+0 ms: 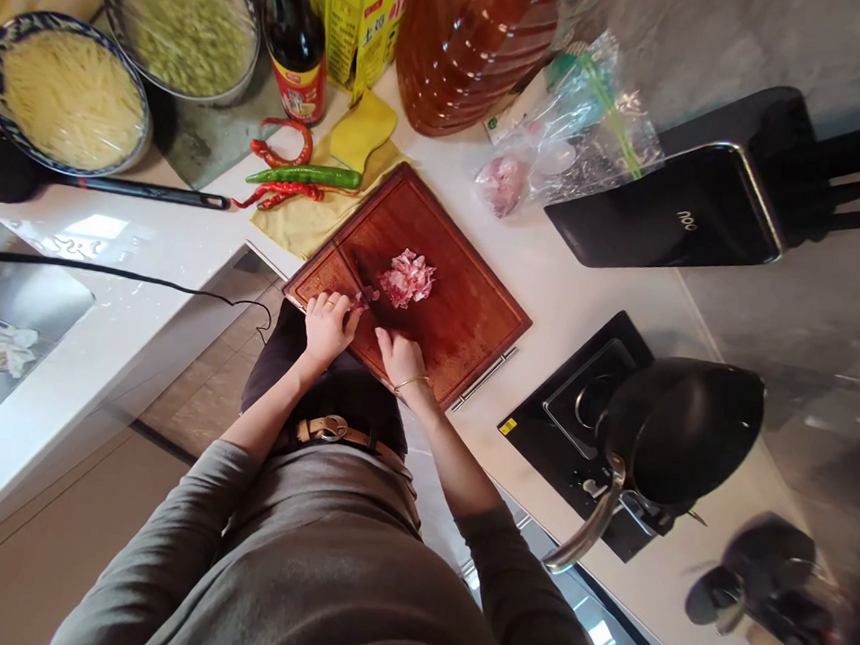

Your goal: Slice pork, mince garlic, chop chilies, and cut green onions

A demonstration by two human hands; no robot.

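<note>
A reddish wooden cutting board [467, 326] lies on the white counter, and a small pile of chopped pink meat [406, 278] sits near its middle. My left hand [328, 324] is at the board's near-left edge, closed around a knife [350, 267] whose thin dark blade points away from me. A small scrap of meat lies beside the blade. My right hand [401, 355] rests on the board's near edge just below the meat pile, with its fingers curled and nothing visible in them.
Red and green chillies [296, 175] lie on a yellow cloth beyond the board. Behind them stand two bowls of shredded vegetables [73, 96], a sauce bottle [296, 40] and an oil jug [473, 45]. To the right are a plastic bag [566, 139] and a black wok [681, 430] on the stove.
</note>
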